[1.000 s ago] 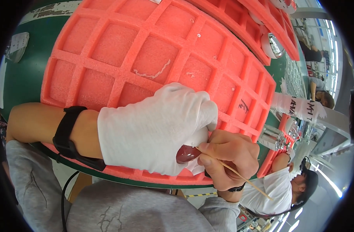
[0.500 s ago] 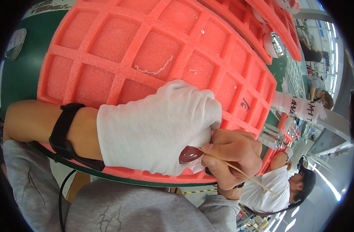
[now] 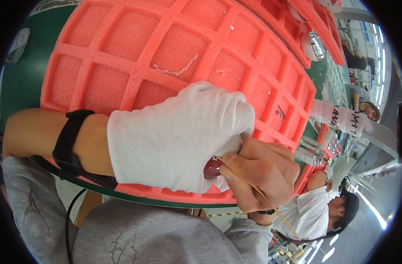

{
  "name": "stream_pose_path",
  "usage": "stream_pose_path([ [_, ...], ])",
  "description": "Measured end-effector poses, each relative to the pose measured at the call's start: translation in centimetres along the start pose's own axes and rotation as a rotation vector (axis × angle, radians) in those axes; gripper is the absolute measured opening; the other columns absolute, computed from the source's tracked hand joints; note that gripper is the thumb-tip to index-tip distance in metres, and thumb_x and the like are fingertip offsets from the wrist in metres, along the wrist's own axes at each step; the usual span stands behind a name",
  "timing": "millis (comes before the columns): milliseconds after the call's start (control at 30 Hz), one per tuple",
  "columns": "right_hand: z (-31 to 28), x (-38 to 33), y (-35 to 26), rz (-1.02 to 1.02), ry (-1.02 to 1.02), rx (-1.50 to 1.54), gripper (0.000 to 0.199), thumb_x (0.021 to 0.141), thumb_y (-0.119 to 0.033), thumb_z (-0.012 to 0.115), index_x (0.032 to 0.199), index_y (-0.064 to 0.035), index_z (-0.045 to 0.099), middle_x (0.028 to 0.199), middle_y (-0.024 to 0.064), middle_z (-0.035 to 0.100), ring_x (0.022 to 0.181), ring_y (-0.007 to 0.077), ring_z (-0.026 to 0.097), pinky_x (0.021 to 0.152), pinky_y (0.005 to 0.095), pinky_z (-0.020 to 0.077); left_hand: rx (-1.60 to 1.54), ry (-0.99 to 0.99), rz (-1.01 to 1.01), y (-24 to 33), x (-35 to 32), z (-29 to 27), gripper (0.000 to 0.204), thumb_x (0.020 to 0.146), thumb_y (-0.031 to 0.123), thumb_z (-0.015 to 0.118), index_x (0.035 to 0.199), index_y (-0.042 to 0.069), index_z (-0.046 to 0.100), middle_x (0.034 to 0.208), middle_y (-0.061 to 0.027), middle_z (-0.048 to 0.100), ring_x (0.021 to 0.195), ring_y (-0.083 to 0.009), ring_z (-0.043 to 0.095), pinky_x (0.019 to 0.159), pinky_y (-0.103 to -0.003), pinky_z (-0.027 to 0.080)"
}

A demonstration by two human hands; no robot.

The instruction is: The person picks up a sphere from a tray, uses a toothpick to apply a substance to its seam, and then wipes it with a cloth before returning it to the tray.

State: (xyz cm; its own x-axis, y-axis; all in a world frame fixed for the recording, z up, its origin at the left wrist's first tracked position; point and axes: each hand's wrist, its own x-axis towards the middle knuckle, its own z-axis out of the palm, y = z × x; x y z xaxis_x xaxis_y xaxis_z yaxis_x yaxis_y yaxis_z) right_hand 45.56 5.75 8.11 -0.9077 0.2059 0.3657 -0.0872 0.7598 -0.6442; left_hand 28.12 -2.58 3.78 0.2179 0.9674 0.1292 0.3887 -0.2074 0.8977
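My left hand (image 3: 179,136), in a white cloth glove, is closed around a small dark red glossy object (image 3: 212,168) that shows only at the glove's lower edge. A black band sits on that wrist. My bare right hand (image 3: 258,174) pinches a thin wooden stick (image 3: 271,207), its tip touching the red object. Both hands hover over the near edge of a large salmon-pink foam tray (image 3: 135,48) with square compartments.
The foam tray lies on a green table (image 3: 16,83). A second pink tray (image 3: 306,26) holding shiny round pieces sits behind it. A clear glass piece (image 3: 310,150) stands at the right. Another person in a white shirt (image 3: 313,211) sits beyond the table edge.
Both hands stay together on the red object; the right hand has shifted slightly along it with the stick. The view has tilted a little.
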Motion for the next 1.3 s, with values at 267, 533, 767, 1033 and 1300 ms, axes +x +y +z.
stream_pose_path([
  [267, 1.1, -2.2, -0.4, 0.372, 0.476, 0.536, 0.014, 0.080, -0.005, 0.078, 0.086, 0.0034, 0.069, 0.072, 0.0109, 0.065, 0.053, 0.0177, 0.057, 0.049, 0.0298, 0.0425, 0.051, -0.081, 0.066, -0.1, -0.5, -1.2, 0.039, 0.060, 0.026, 0.086, 0.086, 0.009, 0.063, 0.110, -0.0104, 0.054, 0.099, -0.0344, 0.057, 0.089, -0.043, 0.047],
  [533, -0.2, -1.4, -0.3, 0.004, 0.069, -0.067, 0.014, 0.081, -0.005, 0.079, 0.089, 0.0032, 0.071, 0.081, 0.0141, 0.066, 0.062, 0.0196, 0.060, 0.052, 0.0307, 0.0448, 0.456, -0.080, 0.192, 0.5, -1.2, -0.7, 0.034, 0.069, 0.031, 0.083, 0.090, 0.010, 0.066, 0.093, -0.0048, 0.057, 0.094, -0.0262, 0.060, 0.088, -0.041, 0.046],
  [767, -0.2, -1.8, -0.2, 0.044, 0.095, -0.072, 0.019, 0.073, 0.002, 0.082, 0.089, -0.0003, 0.071, 0.082, 0.0116, 0.066, 0.063, 0.0201, 0.060, 0.054, 0.0305, 0.0454, 0.844, -0.099, 0.079, 2.3, -1.7, -0.7, 0.036, 0.068, 0.034, 0.082, 0.090, 0.012, 0.066, 0.086, -0.0028, 0.054, 0.082, -0.0212, 0.057, 0.081, -0.039, 0.044],
  [1033, -0.2, -2.0, 1.1, 0.030, 0.081, -0.031, 0.023, 0.077, -0.001, 0.082, 0.092, -0.0007, 0.065, 0.082, 0.0103, 0.065, 0.069, 0.0228, 0.062, 0.059, 0.0306, 0.0484, 0.822, -0.046, 0.061, 2.0, -1.0, -0.2, 0.043, 0.062, 0.030, 0.084, 0.093, 0.007, 0.064, 0.091, -0.0052, 0.055, 0.082, -0.0232, 0.057, 0.083, -0.041, 0.044],
  [1300, -0.2, -2.3, 0.9, 0.055, 0.073, 0.043, 0.022, 0.079, 0.001, 0.080, 0.093, 0.0000, 0.063, 0.083, 0.0108, 0.065, 0.071, 0.0232, 0.062, 0.061, 0.0315, 0.0496, 0.813, -0.072, 0.155, 2.4, -1.2, -0.7, 0.047, 0.057, 0.025, 0.082, 0.097, 0.005, 0.064, 0.101, -0.0070, 0.056, 0.085, -0.0257, 0.058, 0.086, -0.044, 0.045],
])
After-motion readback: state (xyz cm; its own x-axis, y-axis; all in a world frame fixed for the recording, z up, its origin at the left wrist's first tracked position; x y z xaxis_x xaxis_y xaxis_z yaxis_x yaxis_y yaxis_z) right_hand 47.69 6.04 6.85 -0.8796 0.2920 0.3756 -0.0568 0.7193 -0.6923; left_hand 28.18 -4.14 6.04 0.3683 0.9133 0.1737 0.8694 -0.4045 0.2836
